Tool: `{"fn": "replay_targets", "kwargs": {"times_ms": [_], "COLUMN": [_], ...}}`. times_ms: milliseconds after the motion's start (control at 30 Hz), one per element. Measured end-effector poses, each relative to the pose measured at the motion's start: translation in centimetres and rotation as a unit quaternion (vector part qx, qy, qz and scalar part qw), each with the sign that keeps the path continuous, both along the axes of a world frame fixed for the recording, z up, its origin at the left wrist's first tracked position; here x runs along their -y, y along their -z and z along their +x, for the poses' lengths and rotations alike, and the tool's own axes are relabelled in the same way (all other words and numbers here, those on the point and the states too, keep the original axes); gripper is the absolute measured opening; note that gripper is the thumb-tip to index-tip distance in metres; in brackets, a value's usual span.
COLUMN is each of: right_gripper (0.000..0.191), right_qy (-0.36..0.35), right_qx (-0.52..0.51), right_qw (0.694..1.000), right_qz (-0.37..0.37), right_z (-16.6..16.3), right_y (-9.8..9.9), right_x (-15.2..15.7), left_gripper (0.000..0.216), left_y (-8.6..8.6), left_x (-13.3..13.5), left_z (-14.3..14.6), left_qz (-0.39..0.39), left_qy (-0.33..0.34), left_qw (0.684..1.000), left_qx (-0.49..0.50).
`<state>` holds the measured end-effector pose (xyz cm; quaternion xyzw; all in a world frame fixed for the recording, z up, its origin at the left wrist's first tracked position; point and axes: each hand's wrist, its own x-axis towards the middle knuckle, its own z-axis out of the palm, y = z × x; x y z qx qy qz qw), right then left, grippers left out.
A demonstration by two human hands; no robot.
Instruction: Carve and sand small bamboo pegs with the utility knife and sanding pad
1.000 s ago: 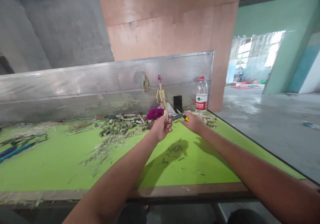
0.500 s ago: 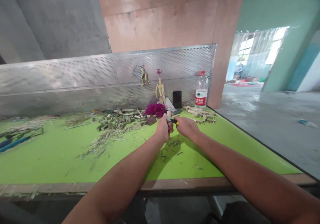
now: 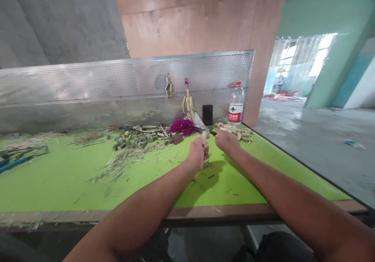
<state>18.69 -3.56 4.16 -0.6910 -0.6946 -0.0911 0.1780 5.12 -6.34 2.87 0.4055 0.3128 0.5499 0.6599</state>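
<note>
While the left grip (image 3: 197, 154) is clamping an upright bamboo peg (image 3: 204, 138), its long axis rising from the fist, the right grip (image 3: 227, 142) is holding a yellow-handled knife (image 3: 216, 134) just beside it.

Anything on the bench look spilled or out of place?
Loose bamboo shavings lie strewn over the green work surface, left of the left hand, looking spilled rather than placed. A small jointed bamboo figure also hangs oddly on the perforated metal panel.
</note>
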Motion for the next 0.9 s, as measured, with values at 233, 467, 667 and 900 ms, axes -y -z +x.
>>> {"fn": "replay_targets", "kwargs": {"times_ms": [233,467,667,900], "right_gripper": [0.041,0.032,0.029,0.031], "right_qy": [0.006,-0.078,-0.082,-0.053], "right_qx": [-0.012,0.027,0.042,0.022], "right_qw": [1.000,0.996,0.995,0.998], "right_qz": [0.026,0.022,0.020,0.017], "right_z": [1.4,-1.7,-1.6,-1.1], "right_y": [-0.2,0.5,0.7,0.4], "right_x": [0.7,2.1,2.2,1.7], "left_gripper": [0.028,0.028,0.027,0.027], "left_y": [0.1,0.3,0.3,0.2], "left_x": [-0.8,-1.5,-1.2,-0.8], "left_z": [-0.2,-0.5,-0.1,0.4], "left_qz": [0.008,0.008,0.003,-0.020], "left_qy": [-0.043,-0.022,-0.038,-0.030], "left_qw": [0.998,0.999,0.999,0.999], "left_qx": [0.035,0.030,0.027,0.024]}}
